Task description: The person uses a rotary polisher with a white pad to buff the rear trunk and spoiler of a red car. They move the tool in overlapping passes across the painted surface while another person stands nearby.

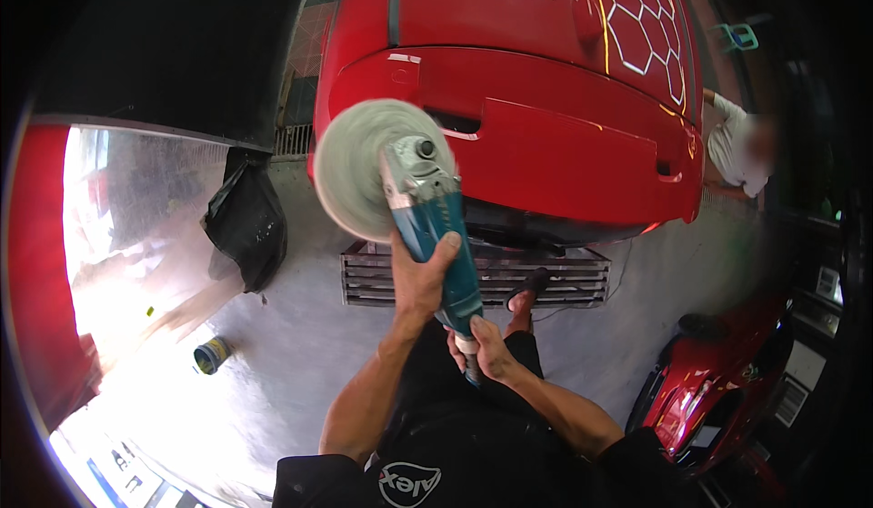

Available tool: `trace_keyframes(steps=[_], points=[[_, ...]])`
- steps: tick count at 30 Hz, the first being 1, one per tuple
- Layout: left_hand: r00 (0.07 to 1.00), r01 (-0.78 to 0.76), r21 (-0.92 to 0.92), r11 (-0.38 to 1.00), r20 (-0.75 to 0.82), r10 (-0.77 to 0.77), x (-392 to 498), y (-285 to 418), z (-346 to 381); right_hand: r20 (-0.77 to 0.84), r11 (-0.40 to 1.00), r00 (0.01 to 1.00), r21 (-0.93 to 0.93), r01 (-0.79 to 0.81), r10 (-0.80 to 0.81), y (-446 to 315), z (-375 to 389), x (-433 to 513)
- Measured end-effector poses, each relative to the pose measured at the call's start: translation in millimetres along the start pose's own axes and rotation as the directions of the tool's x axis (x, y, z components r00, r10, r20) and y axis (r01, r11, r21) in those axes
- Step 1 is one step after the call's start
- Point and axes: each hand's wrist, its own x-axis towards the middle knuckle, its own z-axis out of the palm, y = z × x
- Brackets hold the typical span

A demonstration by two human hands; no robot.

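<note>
A teal rotary polisher (440, 235) with a metal head slants across the middle of the view. My left hand (423, 272) grips its body just below the head, thumb on top. Lower down, my right hand (484, 348) is closed around the rear end, beside the cord. The round whitish pad (361, 167) looks blurred, as if spinning. It overlaps the left rear corner of a red vehicle (545, 153); whether it touches the paint I cannot tell.
A slatted metal platform (573, 279) stands below the vehicle's edge, one of my feet on it. Black sheeting (249, 221) hangs at left, above a bucket (211, 356) on the floor. Another person (733, 143) is at the vehicle's right side. A second red car (696, 399) stands lower right.
</note>
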Motion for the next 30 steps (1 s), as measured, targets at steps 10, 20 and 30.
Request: trace_keyframes(steps=[10, 20, 30], points=[[0.992, -0.107, 0.061, 0.992, 0.066, 0.103, 65, 21, -79, 0.037, 0.997, 0.998, -0.053, 0.049, -0.047, 30, 71, 100], [0.976, -0.021, -0.189, 0.982, 0.208, 0.061, 127, 22, -137, -0.024, 0.883, 0.968, -0.416, 0.218, -0.250, -6, 107, 157], [0.974, 0.033, -0.394, 0.919, 0.218, 0.059, 126, 12, -143, -0.070, 0.778, 0.991, -0.626, 0.046, -0.116, -48, 113, 146]])
